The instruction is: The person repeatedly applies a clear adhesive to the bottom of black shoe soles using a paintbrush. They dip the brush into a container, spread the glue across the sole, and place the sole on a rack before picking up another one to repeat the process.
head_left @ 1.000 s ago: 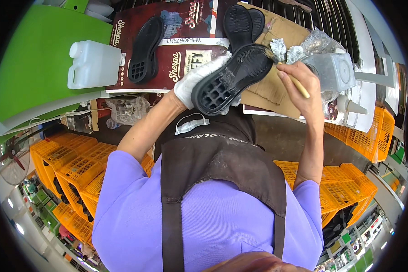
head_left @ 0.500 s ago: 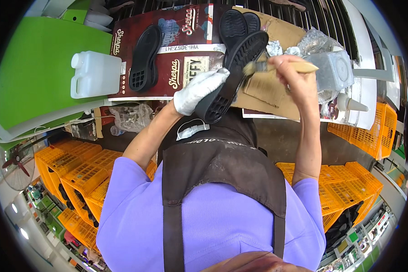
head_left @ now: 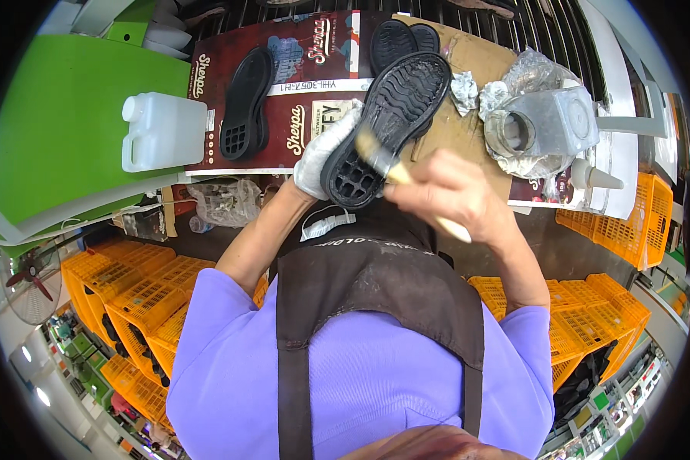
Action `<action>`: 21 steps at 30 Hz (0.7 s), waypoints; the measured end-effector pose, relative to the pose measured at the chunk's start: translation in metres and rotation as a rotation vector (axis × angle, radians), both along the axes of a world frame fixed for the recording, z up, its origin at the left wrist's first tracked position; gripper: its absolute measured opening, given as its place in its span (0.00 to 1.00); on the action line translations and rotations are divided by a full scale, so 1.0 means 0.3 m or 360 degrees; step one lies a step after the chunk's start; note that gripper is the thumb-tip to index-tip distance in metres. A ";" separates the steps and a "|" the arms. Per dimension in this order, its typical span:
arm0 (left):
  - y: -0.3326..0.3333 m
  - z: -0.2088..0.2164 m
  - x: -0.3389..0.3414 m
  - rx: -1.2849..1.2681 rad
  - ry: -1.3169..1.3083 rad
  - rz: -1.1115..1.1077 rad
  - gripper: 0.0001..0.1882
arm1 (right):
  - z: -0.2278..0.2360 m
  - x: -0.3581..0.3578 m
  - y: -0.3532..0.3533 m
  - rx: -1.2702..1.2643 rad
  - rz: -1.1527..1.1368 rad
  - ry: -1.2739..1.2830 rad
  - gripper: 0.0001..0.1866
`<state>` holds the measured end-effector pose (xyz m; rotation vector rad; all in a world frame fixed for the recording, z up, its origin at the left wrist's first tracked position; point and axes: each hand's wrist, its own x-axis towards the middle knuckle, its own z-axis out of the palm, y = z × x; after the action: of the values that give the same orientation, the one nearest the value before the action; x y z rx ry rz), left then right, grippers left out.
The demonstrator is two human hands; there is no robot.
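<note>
- The fingers of the right hand (head_left: 448, 192) are clamped together on the pale handle of a brush (head_left: 406, 180), just right of the frame's centre; the bristle tip rests on the tread of a black shoe sole (head_left: 387, 126).
- The left hand (head_left: 322, 157), in a whitish glove, has its fingers closed around the heel end of that sole, holding it tilted, tread up, with the toe pointing to the upper right.
- The sole hangs above the near edge of the worktop (head_left: 468, 61), over a dark red printed cardboard sheet (head_left: 299, 92) and a brown cardboard piece (head_left: 456, 123).
- Just behind the toe, a second pair of soles (head_left: 402, 34) lies near the top edge of the frame; little gap shows between them and the held sole.
- Another black sole (head_left: 245, 103) lies flat on the red sheet to the left, well apart from the glove, with bare cardboard between.
- A white plastic jug (head_left: 161, 130) lies at the sheet's left edge, against a green board (head_left: 61, 115).
- To the right, a grimy metal can (head_left: 540, 126) sits on crumpled plastic, near the brush hand, with a white nozzle bottle (head_left: 594, 176) beside it.
- Orange crates (head_left: 142, 280) fill the floor below the worktop on both sides.
</note>
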<state>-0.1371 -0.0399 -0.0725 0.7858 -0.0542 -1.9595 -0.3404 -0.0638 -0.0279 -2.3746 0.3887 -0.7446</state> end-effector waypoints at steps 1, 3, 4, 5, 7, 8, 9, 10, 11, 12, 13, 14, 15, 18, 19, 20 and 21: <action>0.002 -0.034 0.013 -0.0202 0.0039 -0.0107 0.25 | -0.003 0.012 0.014 0.0160 0.0092 -0.0151 0.14; 0.007 -0.073 0.042 -0.0389 0.0035 -0.0251 0.25 | -0.021 0.003 0.006 0.0245 0.0115 -0.0219 0.14; 0.013 -0.073 0.051 -0.0372 -0.0007 -0.0286 0.26 | -0.025 -0.010 -0.016 0.0222 0.0063 -0.0238 0.13; 0.016 -0.072 0.055 -0.0355 -0.0049 -0.0321 0.26 | -0.052 -0.037 -0.048 0.0160 -0.0100 -0.0200 0.13; 0.008 -0.071 0.043 -0.0406 0.0280 -0.0526 0.26 | -0.083 -0.071 -0.121 0.0000 -0.0475 -0.0185 0.12; 0.005 -0.069 0.038 -0.0434 0.0444 -0.0627 0.27 | -0.092 -0.071 -0.136 -0.0131 -0.0697 -0.0179 0.12; 0.009 -0.065 0.037 -0.0514 0.0259 -0.0621 0.27 | -0.098 -0.068 -0.132 -0.0144 -0.0791 -0.0122 0.12; 0.010 -0.068 0.033 -0.0534 0.0149 -0.0560 0.26 | -0.094 -0.061 -0.123 -0.0157 -0.0885 -0.0065 0.11; 0.012 -0.076 0.029 -0.0553 0.0039 -0.0500 0.26 | -0.082 -0.048 -0.092 -0.0085 -0.0770 -0.0089 0.11; 0.010 -0.083 0.026 -0.0576 -0.0071 -0.0440 0.26 | -0.060 -0.022 -0.046 -0.0018 -0.0657 -0.0112 0.11; 0.004 -0.072 0.025 -0.0447 -0.0066 -0.0393 0.25 | -0.058 -0.002 -0.002 0.0021 -0.0544 -0.0111 0.12; -0.007 -0.098 0.021 -0.0314 -0.0081 -0.0201 0.25 | -0.040 0.024 0.033 -0.0012 -0.0393 -0.0209 0.12; -0.015 -0.084 0.031 -0.0469 -0.0133 -0.0285 0.25 | -0.025 0.032 0.065 0.0115 -0.0239 -0.0200 0.12; -0.015 -0.069 0.048 -0.0562 -0.0221 -0.0345 0.26 | 0.024 0.028 0.070 0.0424 -0.0135 -0.0331 0.09; -0.008 -0.062 0.045 -0.0504 -0.0211 -0.0320 0.25 | 0.033 0.019 0.053 0.0383 -0.0318 -0.0398 0.08; -0.002 -0.056 0.042 -0.0447 -0.0202 -0.0295 0.25 | 0.036 0.014 0.027 0.0341 -0.0501 -0.0466 0.08; -0.006 -0.054 0.043 -0.0597 -0.0190 -0.0361 0.26 | 0.027 0.016 0.005 0.0152 -0.0738 -0.0421 0.08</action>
<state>-0.1242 -0.0417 -0.0885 0.6666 -0.5878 -2.0262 -0.3356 -0.0624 -0.0199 -2.0778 0.8538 -1.2036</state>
